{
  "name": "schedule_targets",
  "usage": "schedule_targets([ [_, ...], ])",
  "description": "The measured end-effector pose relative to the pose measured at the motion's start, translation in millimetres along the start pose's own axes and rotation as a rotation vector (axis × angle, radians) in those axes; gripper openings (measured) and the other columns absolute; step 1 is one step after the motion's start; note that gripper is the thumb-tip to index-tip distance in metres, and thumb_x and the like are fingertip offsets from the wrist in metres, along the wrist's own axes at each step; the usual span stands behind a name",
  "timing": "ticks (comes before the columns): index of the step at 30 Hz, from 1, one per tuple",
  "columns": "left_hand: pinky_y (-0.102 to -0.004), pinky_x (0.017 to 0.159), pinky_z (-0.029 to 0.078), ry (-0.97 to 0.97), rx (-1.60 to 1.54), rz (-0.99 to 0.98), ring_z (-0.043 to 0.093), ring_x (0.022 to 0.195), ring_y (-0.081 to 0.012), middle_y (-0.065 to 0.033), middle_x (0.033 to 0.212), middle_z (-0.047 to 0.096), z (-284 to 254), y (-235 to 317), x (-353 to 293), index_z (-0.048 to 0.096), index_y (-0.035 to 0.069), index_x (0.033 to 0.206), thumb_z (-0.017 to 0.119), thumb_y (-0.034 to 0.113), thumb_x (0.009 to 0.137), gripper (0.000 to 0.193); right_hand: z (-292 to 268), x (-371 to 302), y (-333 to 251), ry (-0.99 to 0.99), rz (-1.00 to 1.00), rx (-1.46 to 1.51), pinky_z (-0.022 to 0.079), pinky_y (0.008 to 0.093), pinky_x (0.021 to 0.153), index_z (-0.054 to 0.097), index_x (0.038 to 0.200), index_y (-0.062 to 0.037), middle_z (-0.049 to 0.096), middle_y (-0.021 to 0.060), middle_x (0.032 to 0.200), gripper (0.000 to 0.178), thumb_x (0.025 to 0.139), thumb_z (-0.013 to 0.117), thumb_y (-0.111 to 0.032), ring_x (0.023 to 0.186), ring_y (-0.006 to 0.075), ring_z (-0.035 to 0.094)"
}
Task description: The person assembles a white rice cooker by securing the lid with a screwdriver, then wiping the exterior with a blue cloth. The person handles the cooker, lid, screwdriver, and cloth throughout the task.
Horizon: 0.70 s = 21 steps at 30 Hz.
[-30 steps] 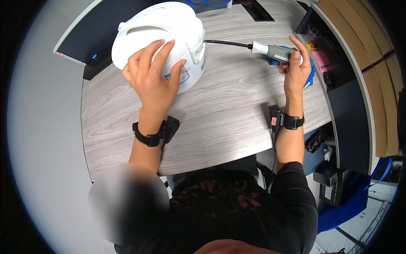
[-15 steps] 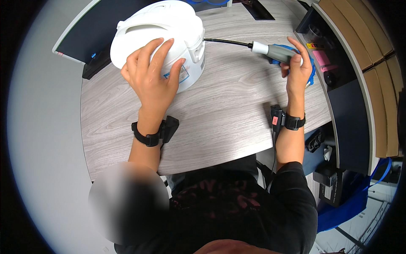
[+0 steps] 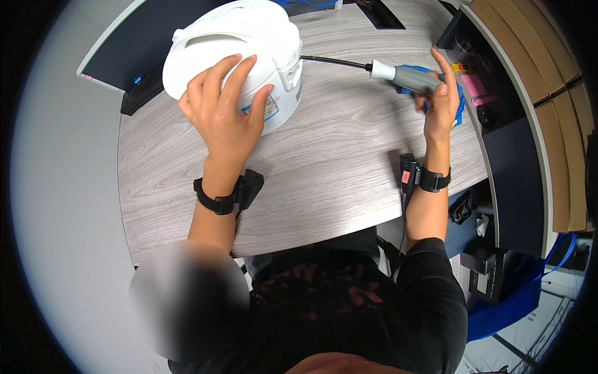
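Note:
A white rice cooker [image 3: 274, 71] stands at the far left of the desk, its handle and hinge side showing. My left hand [image 3: 224, 112] rests on its near side, with the fingers spread over the lid and the thumb lower on the body. A screwdriver [image 3: 408, 78] with a grey and white handle is in my right hand [image 3: 441, 103]. Its black shaft points left and the tip meets the cooker's right side; what the tip touches is too small to make out. My thumb and lower fingers are around the handle's end, while the index finger sticks up.
A blue bundle [image 3: 461, 112] lies behind my right hand. Along the right edge, a dark shelf [image 3: 458, 28] holds a pink item [image 3: 474, 87] and small things, beside cardboard boxes [image 3: 564, 168]. A dark panel [image 3: 143, 47] stands behind the cooker. Both wrists wear black strapped devices.
My right hand has turned slightly on the screwdriver handle, its index finger lifting and the thumb shifting. The left hand and the rice cooker look almost the same.

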State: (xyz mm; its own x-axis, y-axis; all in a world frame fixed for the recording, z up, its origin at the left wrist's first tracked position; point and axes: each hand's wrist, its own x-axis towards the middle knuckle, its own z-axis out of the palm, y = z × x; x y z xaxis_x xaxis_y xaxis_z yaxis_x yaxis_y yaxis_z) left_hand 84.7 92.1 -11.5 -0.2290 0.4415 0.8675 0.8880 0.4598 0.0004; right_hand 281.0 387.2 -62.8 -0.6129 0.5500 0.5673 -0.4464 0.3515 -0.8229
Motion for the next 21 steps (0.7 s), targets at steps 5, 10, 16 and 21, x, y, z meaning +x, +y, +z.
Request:
schedule_targets([
  [5, -0.0422, 0.098, 0.028, -0.002, 0.004, 0.0, 0.052, 0.114, -0.022, 0.002, 0.125, 0.066, 1, -1, 0, 0.073, 0.02, 0.119, 0.084, 0.036, 0.078, 0.045, 30, 5, 3, 0.171, -0.272, -0.02, 0.046, 0.0199, 0.051, 0.039, 0.152, -0.0058, 0.059, -0.0003, 0.082, 0.069, 0.098, 0.066, -0.038, 0.063, 0.0051, 0.057],
  [10, -0.0422, 0.098, 0.029, -0.003, 0.003, -0.004, 0.052, 0.114, -0.0221, 0.002, 0.125, 0.066, 0, 0, 0, 0.073, 0.02, 0.119, 0.084, 0.036, 0.078, 0.045, 18, -5, 2, 0.169, 0.038, -0.193, 0.047, 0.0218, 0.055, 0.043, 0.15, -0.0052, 0.059, -0.0006, 0.082, 0.064, 0.099, 0.064, -0.04, 0.063, 0.0051, 0.055],
  [16, -0.0419, 0.098, 0.029, -0.004, 0.009, -0.006, 0.052, 0.113, -0.0219, 0.002, 0.125, 0.066, 1, 1, -1, 0.073, 0.02, 0.119, 0.084, 0.036, 0.079, 0.045, 23, 3, 1, 0.12, -0.123, 0.085, 0.054, 0.0253, 0.068, 0.039, 0.15, -0.0018, 0.06, 0.01, 0.105, 0.064, 0.096, 0.064, -0.026, 0.086, 0.0153, 0.062],
  [21, -0.0418, 0.098, 0.028, -0.008, 0.005, -0.006, 0.052, 0.113, -0.0217, 0.0022, 0.124, 0.066, 0, 1, 1, 0.073, 0.02, 0.119, 0.084, 0.036, 0.079, 0.045, 21, -2, 0, 0.137, -0.081, 0.018, 0.051, 0.0239, 0.062, 0.043, 0.147, -0.0024, 0.063, 0.0079, 0.095, 0.059, 0.097, 0.067, -0.021, 0.072, 0.0113, 0.061],
])
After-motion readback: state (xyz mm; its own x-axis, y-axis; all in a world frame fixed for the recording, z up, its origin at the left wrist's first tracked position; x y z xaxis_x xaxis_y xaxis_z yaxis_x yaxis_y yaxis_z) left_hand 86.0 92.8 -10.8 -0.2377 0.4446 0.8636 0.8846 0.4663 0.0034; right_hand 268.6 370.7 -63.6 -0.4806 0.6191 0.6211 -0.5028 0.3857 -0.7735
